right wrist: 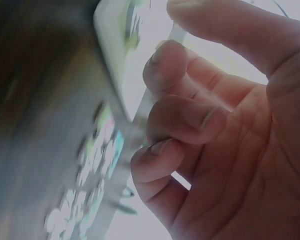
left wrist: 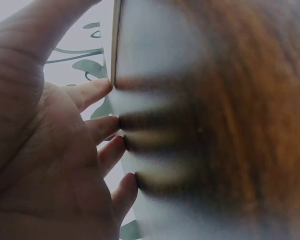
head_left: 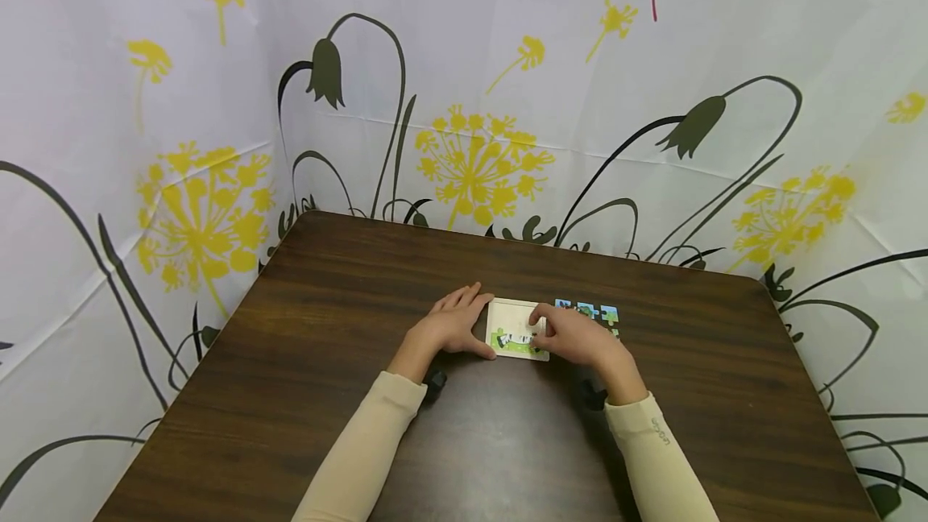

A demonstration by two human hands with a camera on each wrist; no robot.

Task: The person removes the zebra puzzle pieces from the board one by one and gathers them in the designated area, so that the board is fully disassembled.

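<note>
A small white puzzle tray lies on the table, with joined zebra puzzle pieces along its near side and bare board above them. My left hand rests at the tray's left edge with fingers spread, the thumb by the near left corner. In the left wrist view its fingertips touch the tabletop. Over the right side of the tray is my right hand, thumb and bent index finger apart above the zebra pieces. The right wrist view shows its other fingers curled loosely, nothing between thumb and index.
Several loose puzzle pieces with blue and green print lie right of the tray, partly hidden behind the right hand. The dark wooden table ends at a white curtain printed with flowers.
</note>
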